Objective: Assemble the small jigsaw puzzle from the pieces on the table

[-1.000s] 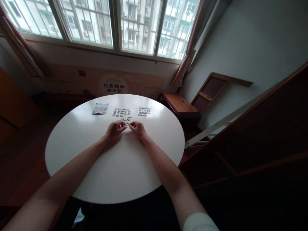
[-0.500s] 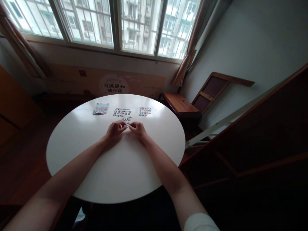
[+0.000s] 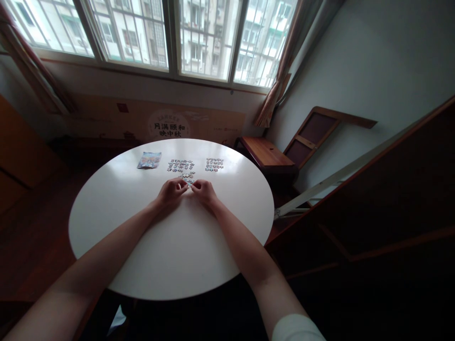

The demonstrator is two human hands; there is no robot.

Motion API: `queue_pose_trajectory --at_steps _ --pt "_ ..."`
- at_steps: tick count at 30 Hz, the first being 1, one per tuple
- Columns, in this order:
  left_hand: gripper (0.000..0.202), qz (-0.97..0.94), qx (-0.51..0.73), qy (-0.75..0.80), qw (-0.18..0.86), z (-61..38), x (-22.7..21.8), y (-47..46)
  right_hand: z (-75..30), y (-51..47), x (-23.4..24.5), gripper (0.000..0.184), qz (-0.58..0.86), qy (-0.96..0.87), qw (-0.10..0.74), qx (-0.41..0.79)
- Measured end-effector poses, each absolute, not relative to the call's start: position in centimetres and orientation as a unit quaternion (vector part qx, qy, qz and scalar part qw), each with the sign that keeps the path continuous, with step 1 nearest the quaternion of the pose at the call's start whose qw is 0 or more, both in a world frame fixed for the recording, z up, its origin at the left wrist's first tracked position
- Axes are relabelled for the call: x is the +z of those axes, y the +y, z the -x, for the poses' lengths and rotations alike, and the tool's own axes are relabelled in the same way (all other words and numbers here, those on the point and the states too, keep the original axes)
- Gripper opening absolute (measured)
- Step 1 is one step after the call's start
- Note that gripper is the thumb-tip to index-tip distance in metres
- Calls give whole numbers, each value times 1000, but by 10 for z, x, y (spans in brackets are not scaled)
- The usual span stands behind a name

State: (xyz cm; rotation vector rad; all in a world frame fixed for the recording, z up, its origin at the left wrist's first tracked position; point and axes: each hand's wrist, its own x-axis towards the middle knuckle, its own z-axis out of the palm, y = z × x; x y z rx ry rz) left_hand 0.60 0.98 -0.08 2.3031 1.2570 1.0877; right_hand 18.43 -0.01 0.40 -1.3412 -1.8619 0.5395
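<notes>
My left hand [image 3: 171, 191] and my right hand [image 3: 204, 190] rest on the round white table [image 3: 159, 251], fingertips pinched together around small jigsaw pieces [image 3: 187, 179] between them. Both hands are closed in a pinch. Just beyond lie two loose groups of puzzle pieces, one [image 3: 180, 165] at the centre and another [image 3: 213, 164] to its right. A small colourful picture card [image 3: 149, 159] lies at the far left of these.
A wooden chair or folded desk [image 3: 280, 154] stands to the right of the table by the wall. A cardboard panel with printed characters [image 3: 167, 127] leans under the window. Dark wooden furniture [image 3: 384, 227] fills the right side.
My hands have drawn slightly closer together over the small pieces; otherwise nothing has visibly moved.
</notes>
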Motion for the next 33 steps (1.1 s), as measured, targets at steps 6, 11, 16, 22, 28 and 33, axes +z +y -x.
queue_pose_trajectory --at_steps 6,11,16,22,28,33 --pt "22 -804 377 434 152 -6 -2 9 -185 0 4 14 525 -721 398 217" --pt "23 -807 370 438 144 -6 -2 9 -184 0 3 15 525 -720 398 218" --pt "24 -801 374 450 124 -6 1 6 -184 0 4 14 528 -713 410 211" --pt "23 -801 389 439 122 -7 4 4 -184 0 4 13 534 -711 407 209" --pt "24 -803 388 434 129 -7 3 5 -184 0 4 14 532 -712 405 214" --pt "24 -804 387 432 133 -7 2 7 -184 3 2 12 522 -718 405 220"
